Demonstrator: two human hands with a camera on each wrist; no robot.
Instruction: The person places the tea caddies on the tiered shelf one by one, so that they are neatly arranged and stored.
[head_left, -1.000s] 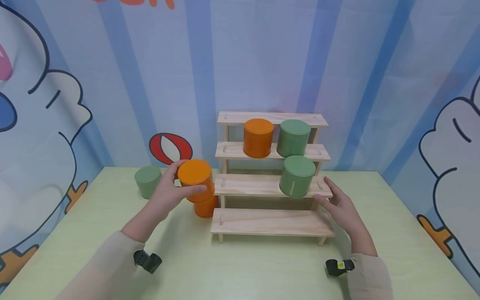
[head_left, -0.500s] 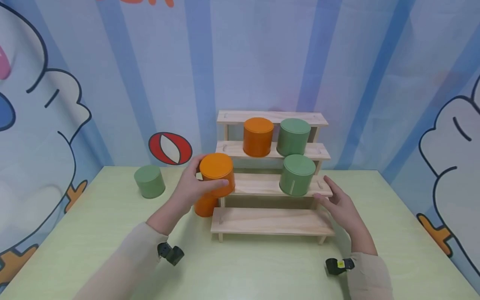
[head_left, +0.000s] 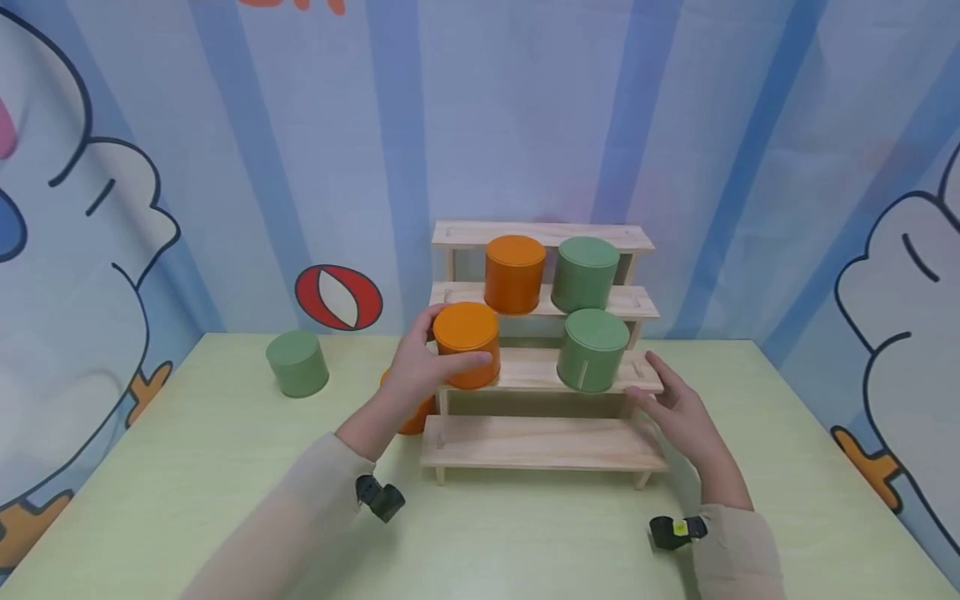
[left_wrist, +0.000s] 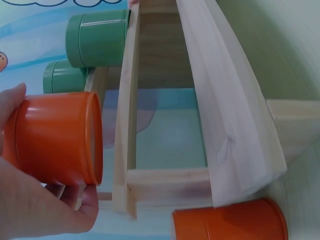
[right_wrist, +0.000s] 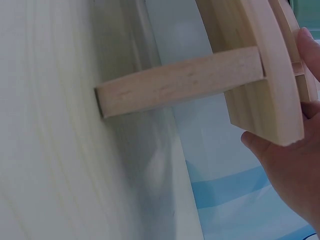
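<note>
My left hand (head_left: 420,367) grips an orange canister (head_left: 467,348), thumb across its front. It is at the left end of the stand's second step from the bottom; in the left wrist view a gap shows between the canister's base (left_wrist: 95,137) and that step's board (left_wrist: 128,115). With its thumb and fingers, my right hand (head_left: 684,414) holds the right end of the same step on the wooden tiered stand (head_left: 540,442). A green canister (head_left: 592,352) sits toward that step's right end. One step higher, an orange canister (head_left: 514,277) and a green canister (head_left: 585,275) stand side by side.
Another orange canister (head_left: 417,417) stands on the table beside the stand's left side, partly hidden by my left hand. Farther left is a green canister (head_left: 297,365). A blue striped cartoon backdrop (head_left: 510,108) rises behind the table (head_left: 525,533).
My left hand has carried the orange canister rightward, from above the orange one beside the stand to the step's left end. My right hand has stayed on the stand.
</note>
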